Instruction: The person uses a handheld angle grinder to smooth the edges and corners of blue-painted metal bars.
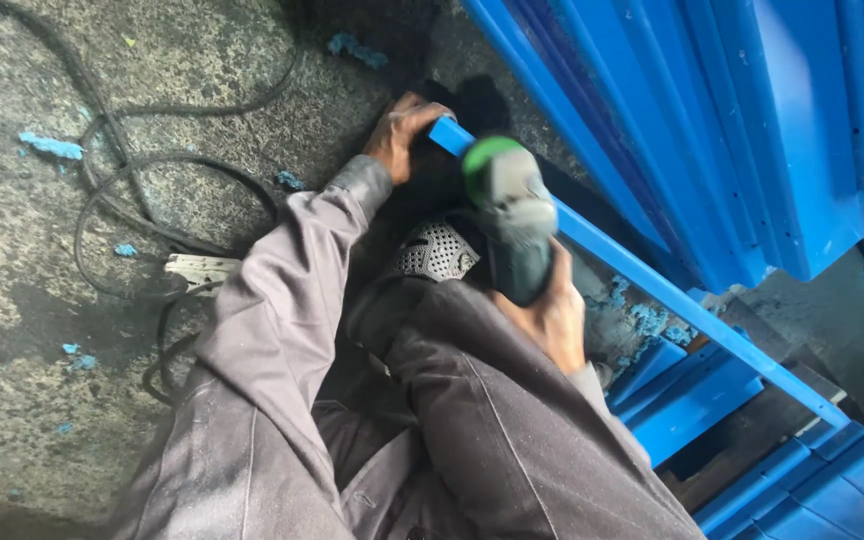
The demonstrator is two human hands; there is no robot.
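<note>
My left hand (pixel 403 133) grips the near end of a long blue metal bar (pixel 652 282) that runs diagonally down to the right. My right hand (pixel 549 318) is wrapped around the body of a dark green angle grinder (pixel 510 215) with a bright green rear cap, held just above the bar. Both arms wear grey sleeves. My knee and a perforated grey shoe (pixel 436 250) sit below the grinder. The grinder's disc is hidden.
Blue corrugated metal sheets (pixel 752 120) fill the upper right, and more blue sections (pixel 752 460) lie at lower right. Black cables (pixel 122 190) and a white power strip (pixel 200 270) lie on the rough concrete floor (pixel 32 300) at left, among blue paint flakes.
</note>
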